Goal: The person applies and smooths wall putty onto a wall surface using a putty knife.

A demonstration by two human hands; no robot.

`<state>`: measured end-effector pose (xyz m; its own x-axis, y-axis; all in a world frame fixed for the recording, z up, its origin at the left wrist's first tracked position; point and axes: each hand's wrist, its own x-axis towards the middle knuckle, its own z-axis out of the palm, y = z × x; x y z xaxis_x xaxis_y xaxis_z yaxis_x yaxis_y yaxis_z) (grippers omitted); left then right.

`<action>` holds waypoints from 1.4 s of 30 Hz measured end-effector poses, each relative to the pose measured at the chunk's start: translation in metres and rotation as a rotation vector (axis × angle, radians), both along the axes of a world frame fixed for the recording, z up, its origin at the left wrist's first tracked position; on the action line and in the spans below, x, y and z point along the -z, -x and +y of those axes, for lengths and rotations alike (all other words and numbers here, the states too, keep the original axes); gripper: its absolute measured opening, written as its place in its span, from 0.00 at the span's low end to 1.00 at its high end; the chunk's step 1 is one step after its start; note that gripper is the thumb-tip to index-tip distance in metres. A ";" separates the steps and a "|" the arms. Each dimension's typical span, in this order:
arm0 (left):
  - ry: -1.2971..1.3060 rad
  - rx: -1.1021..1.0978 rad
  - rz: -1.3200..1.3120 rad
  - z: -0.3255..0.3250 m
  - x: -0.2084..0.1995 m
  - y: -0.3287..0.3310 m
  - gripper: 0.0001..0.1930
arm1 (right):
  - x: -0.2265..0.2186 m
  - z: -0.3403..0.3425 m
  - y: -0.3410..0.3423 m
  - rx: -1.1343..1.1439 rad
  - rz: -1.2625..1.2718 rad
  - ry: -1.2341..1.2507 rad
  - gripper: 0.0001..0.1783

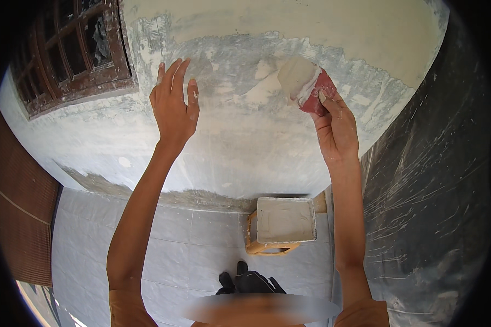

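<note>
We faced a patchy wall [218, 158], a yellow stool [255, 248] carrying a tray [285, 218] by its lower edge. Our left hand [174, 106] was empty, fingers spread; our right hand [337, 125] gripped a red scraper [324, 90] nearer the wall's right edge. Apparently we were spreading putty [309, 88]; the next stroke seemingly called for even pressure.

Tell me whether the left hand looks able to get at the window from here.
Probably yes: the left hand looks empty and is raised just beside the window, with nothing but wall visible between them.
</note>
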<state>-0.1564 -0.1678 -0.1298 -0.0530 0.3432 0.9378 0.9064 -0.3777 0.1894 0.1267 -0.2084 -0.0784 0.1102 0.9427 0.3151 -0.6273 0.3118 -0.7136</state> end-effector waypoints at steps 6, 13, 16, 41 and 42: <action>-0.122 -0.191 0.103 0.009 -0.054 0.054 0.23 | -0.049 0.024 0.066 -0.148 0.018 -0.091 0.17; -0.151 -0.285 0.130 0.022 -0.085 0.105 0.24 | -0.064 0.041 0.150 -0.145 -0.001 -0.118 0.12; -0.202 -0.261 0.128 0.041 -0.090 0.134 0.24 | -0.063 0.052 0.191 -0.068 -0.029 -0.139 0.12; -0.267 -0.115 0.185 0.144 -0.094 0.203 0.27 | 0.006 0.160 0.299 1.228 -1.251 -1.258 0.21; -0.277 -0.111 0.187 0.145 -0.093 0.203 0.27 | 0.009 0.163 0.301 1.224 -1.251 -1.244 0.21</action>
<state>-0.3597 -0.0227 -0.0366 0.1059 0.0757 0.9915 0.9542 -0.2883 -0.0799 -0.1739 -0.0450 -0.0878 -0.3584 -0.1208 0.9257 0.7157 0.6012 0.3556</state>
